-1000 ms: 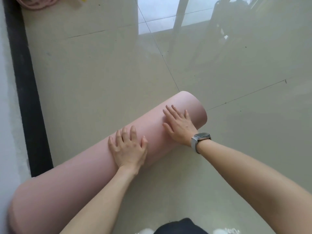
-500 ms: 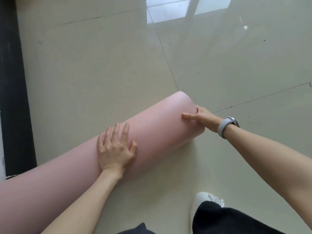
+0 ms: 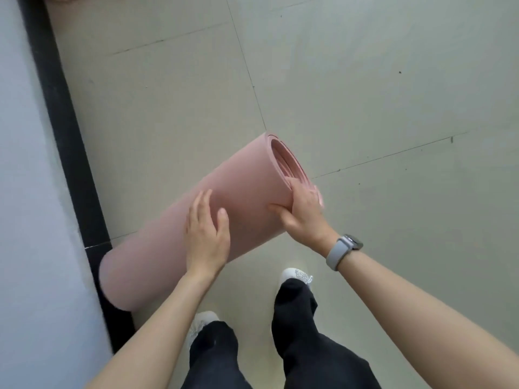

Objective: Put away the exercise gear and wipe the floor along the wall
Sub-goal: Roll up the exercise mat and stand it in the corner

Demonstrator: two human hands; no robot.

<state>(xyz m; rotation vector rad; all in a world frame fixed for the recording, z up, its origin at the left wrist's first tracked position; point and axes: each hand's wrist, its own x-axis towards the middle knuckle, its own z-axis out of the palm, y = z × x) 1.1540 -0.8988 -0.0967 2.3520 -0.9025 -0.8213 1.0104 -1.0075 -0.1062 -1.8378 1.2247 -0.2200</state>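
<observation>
Where the pale tiled floor met the black baseboard and the light wall, a rolled pink exercise mat lay at a slant, its far end raised and turned toward the camera so the spiral of layers and the hollow core showed. The near end sat low against the baseboard, at the left; whether it touched the floor could not be told. The right hand gripped the raised end at its rim: thumb pressed on the outer surface of the roll, fingers curled over the edge into the layers, so they were only partly visible. A grey watch with a grey strap sat on that wrist. The left hand rested flat on the middle of the roll, fingers straight and slightly spread, thumb out to the side, palm down on the pink surface, holding nothing. Both forearms were bare and reached in from the bottom of the view. Below the mat, two legs in black trousers stood on the tiles, with white shoes: the right shoe, with a sparkling trim on top, just beside the roll's lower edge, the left shoe nearer the baseboard. Thin dark grout lines crossed the floor beyond the mat. A pinkish object at the top left corner was cut off and unidentifiable.
</observation>
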